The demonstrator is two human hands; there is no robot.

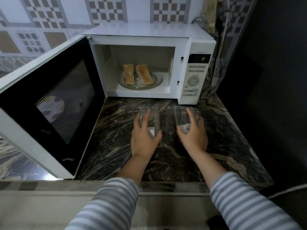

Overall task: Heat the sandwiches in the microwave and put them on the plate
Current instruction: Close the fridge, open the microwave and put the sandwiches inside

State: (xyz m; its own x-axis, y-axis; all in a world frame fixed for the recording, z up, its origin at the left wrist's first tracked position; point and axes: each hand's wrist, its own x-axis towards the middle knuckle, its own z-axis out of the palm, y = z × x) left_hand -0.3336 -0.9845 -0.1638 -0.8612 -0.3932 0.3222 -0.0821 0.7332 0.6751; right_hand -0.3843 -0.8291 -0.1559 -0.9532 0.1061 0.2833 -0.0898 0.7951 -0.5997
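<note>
Two sandwiches, one on the left [129, 74] and one on the right [144, 74], lie side by side on the glass turntable [157, 80] inside the white microwave [196, 47]. Its door [49, 100] hangs wide open to the left. On the dark marble counter in front lie two clear plastic sandwich boxes. My left hand [144, 137] grips the left box [154, 113] from above. My right hand [193, 135] grips the right box [180, 113], which has a barcode label. No plate shows directly; a patterned round shape is reflected in the door glass.
The marble counter [166, 160] runs from the microwave to its front edge near me. A dark wall or appliance [265, 80] borders the counter on the right. Cables [221, 39] hang behind the microwave. Tiled wall lies behind.
</note>
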